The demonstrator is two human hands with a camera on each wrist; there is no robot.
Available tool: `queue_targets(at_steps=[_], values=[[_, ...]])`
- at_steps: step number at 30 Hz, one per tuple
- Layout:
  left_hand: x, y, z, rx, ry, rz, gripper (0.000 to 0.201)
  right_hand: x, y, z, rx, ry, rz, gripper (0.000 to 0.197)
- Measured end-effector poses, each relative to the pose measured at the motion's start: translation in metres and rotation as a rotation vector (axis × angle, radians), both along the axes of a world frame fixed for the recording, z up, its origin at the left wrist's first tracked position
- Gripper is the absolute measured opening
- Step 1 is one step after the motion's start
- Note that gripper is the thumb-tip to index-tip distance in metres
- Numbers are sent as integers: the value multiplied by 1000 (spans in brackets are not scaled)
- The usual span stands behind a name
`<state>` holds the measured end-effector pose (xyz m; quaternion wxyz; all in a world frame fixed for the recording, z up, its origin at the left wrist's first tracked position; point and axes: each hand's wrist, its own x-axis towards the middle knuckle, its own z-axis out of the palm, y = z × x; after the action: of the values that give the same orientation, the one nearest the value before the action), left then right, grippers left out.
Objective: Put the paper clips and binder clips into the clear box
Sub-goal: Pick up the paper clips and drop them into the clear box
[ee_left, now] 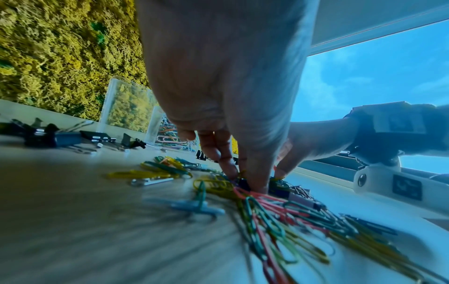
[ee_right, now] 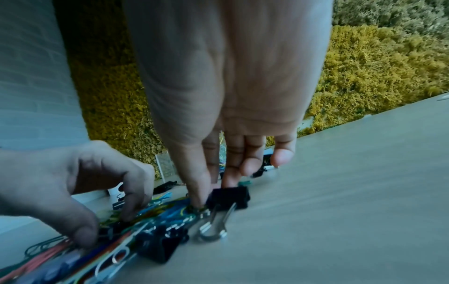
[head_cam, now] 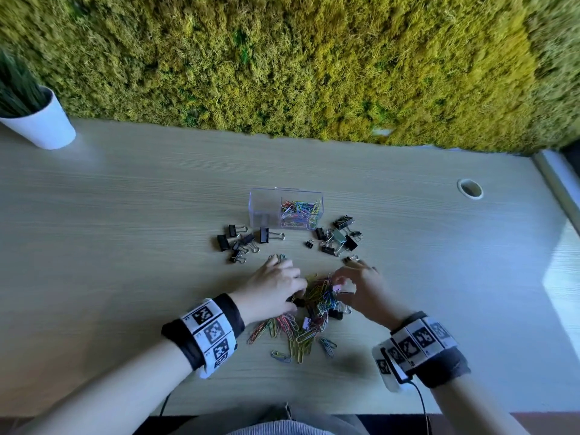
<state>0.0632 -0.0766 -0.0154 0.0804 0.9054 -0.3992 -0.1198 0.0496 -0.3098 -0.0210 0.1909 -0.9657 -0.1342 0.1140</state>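
Both hands were down in the heap of coloured paper clips (head_cam: 309,312) at the near middle of the table (head_cam: 125,215). The left hand (head_cam: 271,291) had its fingers (ee_left: 228,165) bent down into the heap, tips touching the clips; whether they pinched any could not be told. The right hand (head_cam: 361,288) reached in from the other side, its thumb and forefinger on a black binder clip (ee_right: 229,197) at the edge of the heap, though a firm grip could not be confirmed.

The clear box (head_cam: 285,208) stood upright beyond the hands, with a bunch of coloured paper clips already in its right compartment and the left compartment looking bare. One cluster of black binder clips (head_cam: 238,241) lay in front of the box to the left, another cluster (head_cam: 339,240) to its right.

A white plant pot (head_cam: 44,124) stood at the far left corner, and a moss wall (head_cam: 298,64) ran behind the table.
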Motion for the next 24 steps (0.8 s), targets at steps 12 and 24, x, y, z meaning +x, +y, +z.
queue_targets(at_steps=[12,24], values=[[3,12,6,-492,199,168,18,0,8,10,-35,3,38,14],[11,16,0,-413,180,218,19,2,11,20,222,18,-150,12]])
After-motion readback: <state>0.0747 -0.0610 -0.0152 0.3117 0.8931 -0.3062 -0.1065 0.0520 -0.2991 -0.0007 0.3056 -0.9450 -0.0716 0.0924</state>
